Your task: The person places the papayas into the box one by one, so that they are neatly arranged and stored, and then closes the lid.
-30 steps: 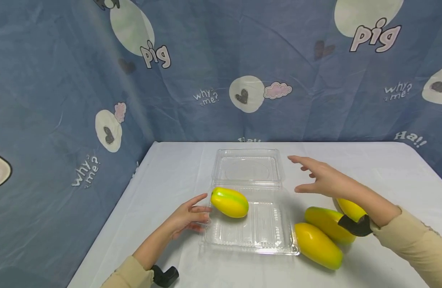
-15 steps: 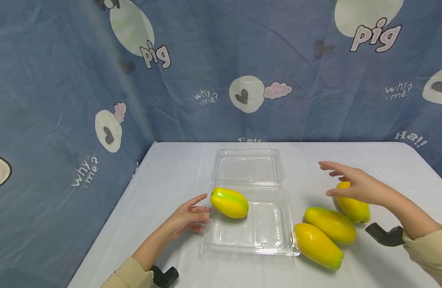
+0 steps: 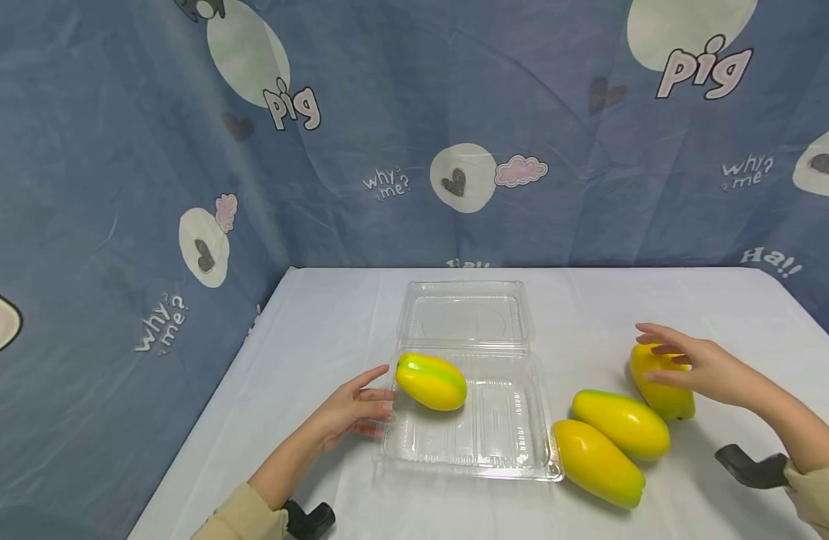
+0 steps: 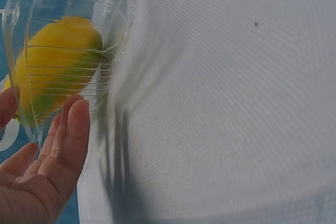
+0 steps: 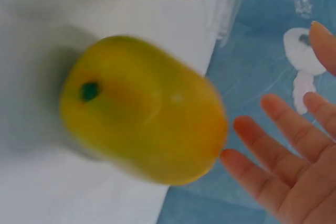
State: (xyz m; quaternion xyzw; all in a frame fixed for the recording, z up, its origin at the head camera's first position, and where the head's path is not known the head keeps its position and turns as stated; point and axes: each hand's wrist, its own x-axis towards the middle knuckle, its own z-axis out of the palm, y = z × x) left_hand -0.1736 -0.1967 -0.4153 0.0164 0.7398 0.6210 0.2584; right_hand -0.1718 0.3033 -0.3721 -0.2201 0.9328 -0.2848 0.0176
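My left hand (image 3: 349,411) is at the left wall of a clear plastic clamshell box (image 3: 488,435), its fingers loosely spread. In the left wrist view the fingertips (image 4: 79,111) are right by the box wall; contact is hard to make out. A yellow papaya (image 3: 431,382) with a green stripe lies in the box's base, at the left. My right hand (image 3: 707,367) hovers over the farthest papaya (image 3: 660,390) on the right, hiding part of it. Its fingers are spread and hold nothing. In the right wrist view that papaya (image 5: 142,111) is just beyond the fingertips.
Two more papayas, a middle one (image 3: 620,424) and a near one (image 3: 598,463), lie right of the box, the near one against its corner. The box's lid (image 3: 464,311) lies folded back on the white table (image 3: 340,315). A blue printed cloth (image 3: 360,97) hangs behind.
My right hand has moved right and a little nearer, from beside the box to over the farthest papaya. The left hand, the box and the papayas have stayed in place.
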